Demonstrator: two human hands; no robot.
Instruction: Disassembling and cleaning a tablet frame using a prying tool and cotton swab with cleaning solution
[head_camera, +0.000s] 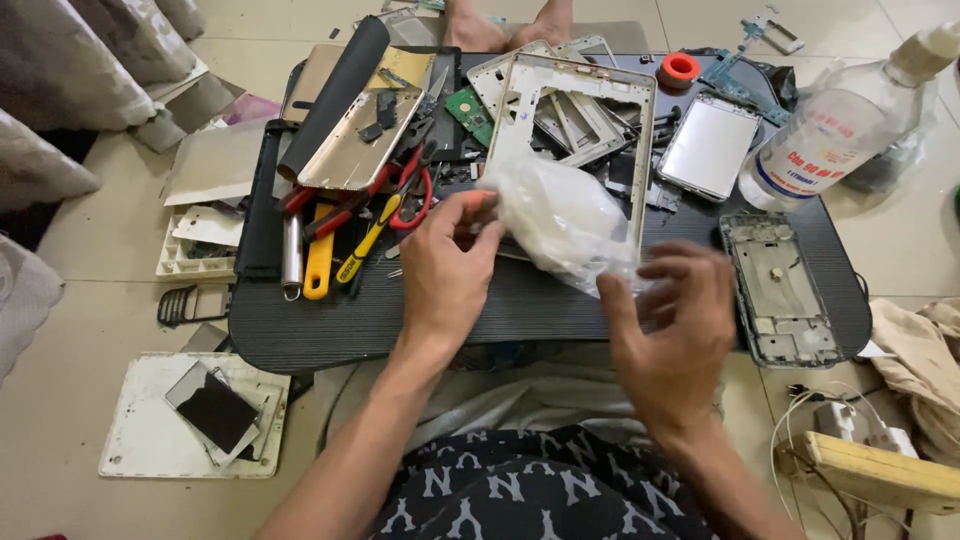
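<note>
Clear plastic bag (562, 222) sits at the middle of the black table (300, 335), over a white frame (573, 100). Left hand (445, 265) pinches its left end; right hand (672, 325) grips its right corner with bent fingers. Pliers (385, 205) lie near the left edge.

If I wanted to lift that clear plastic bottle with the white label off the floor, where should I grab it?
Probably around the wide labelled body of the clear plastic bottle, coming from the side nearest the person. It lies tilted, its pale cap end pointing up and away to the right, so the narrow neck is farther off, and the black slatted table crowds its left side.
</note>
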